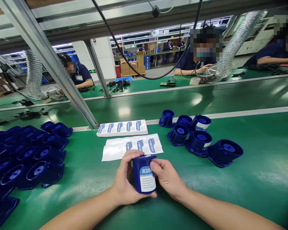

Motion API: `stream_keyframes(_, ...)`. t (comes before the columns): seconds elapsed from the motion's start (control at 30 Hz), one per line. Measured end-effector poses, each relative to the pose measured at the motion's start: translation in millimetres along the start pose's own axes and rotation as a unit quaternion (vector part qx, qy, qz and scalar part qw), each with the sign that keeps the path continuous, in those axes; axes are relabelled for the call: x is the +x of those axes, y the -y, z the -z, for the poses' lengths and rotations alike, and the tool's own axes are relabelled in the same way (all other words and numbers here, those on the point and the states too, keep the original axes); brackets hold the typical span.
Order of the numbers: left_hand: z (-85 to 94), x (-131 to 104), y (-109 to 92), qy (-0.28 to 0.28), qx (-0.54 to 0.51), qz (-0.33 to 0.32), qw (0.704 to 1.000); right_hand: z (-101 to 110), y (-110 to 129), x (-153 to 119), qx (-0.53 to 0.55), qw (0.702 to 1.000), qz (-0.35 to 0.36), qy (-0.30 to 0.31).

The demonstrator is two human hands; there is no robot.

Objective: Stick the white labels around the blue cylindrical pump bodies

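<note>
A dark blue plastic pump housing (136,179) is held up over the green bench, with a blue-and-white printed label (147,182) on its side. My left hand (124,179) wraps round the housing from the left, fingers over the top and thumb under the bottom. My right hand (168,175) is closed at its right side, the thumb pressing on the label's upper right edge; its other fingers are partly hidden behind. Just beyond lies a partly used label sheet (115,150), its left part bare. Behind that sits a stack of full label sheets (122,128).
Many blue housings (28,155) crowd the bench's left side. Several more stand at the right, including one housing (225,151) nearest me and a labelled one (199,142). A slanted metal post (50,64) rises at left. People work across the green conveyor (144,102); a black cable (124,51) hangs overhead.
</note>
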State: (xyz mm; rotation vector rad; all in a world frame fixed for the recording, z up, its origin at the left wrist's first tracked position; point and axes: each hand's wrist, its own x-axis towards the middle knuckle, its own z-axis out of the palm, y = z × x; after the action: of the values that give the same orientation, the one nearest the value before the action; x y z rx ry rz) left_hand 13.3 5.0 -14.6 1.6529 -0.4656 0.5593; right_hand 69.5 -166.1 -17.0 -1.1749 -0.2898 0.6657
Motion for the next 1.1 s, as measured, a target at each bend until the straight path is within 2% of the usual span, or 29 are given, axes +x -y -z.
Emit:
stream_keyframes(0.23,4.5,-2,-3,0.046,0.063,-0.008,0.997,-6,11,-5,-0.036,0.999,0.002,0.001)
stream_keyframes(0.63,-3.2,-4,-12,0.045,0.183,0.025,0.982,-8,3,-7,-0.061,0.998,-0.012,0.019)
stream_keyframes(0.83,-7.4,-5,-12,0.042,0.217,0.061,0.973,-3,-1,-4,-0.119,0.993,0.006,0.024)
stream_keyframes(1.0,-2.1,0,-17,0.060,0.219,0.074,0.971,-3,2,-3,-0.156,0.987,0.007,0.032)
stream_keyframes(1.1,4.4,4,-13,0.033,0.168,0.079,0.982,-5,13,-3,-0.089,0.993,0.005,0.076)
